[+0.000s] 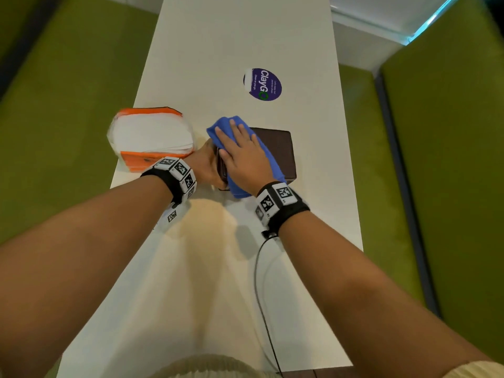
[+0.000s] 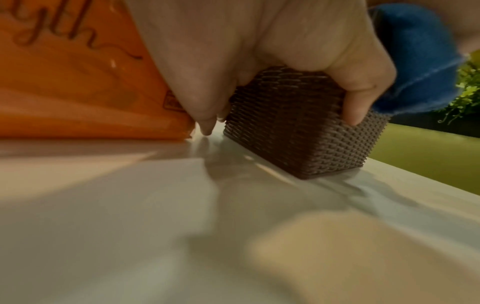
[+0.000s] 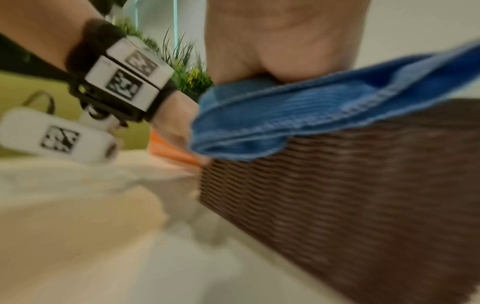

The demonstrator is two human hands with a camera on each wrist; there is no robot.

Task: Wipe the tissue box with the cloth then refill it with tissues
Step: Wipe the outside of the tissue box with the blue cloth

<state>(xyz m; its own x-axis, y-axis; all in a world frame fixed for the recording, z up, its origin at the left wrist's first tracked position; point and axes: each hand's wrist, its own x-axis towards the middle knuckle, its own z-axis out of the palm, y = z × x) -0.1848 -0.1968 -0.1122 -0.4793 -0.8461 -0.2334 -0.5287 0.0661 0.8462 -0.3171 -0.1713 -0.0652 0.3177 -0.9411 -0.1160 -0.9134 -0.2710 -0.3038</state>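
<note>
Evidently to brace it, the left hand (image 2: 259, 67) grips the brown woven tissue box (image 1: 281, 151) on the white table (image 1: 245, 36), while the right hand (image 1: 242, 156), fingers flat, presses the blue cloth (image 1: 234, 126) onto its top (tissue pack (image 1: 152, 137) waiting just beside).

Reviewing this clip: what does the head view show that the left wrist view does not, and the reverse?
Only the head view shows the round purple sticker, the white tissues in the orange pack, and the right hand pressing flat on the cloth. Only the left wrist view shows the tissue box's woven side and the left hand gripping its corner. Both show the blue cloth, the orange pack, the box and the white table.
</note>
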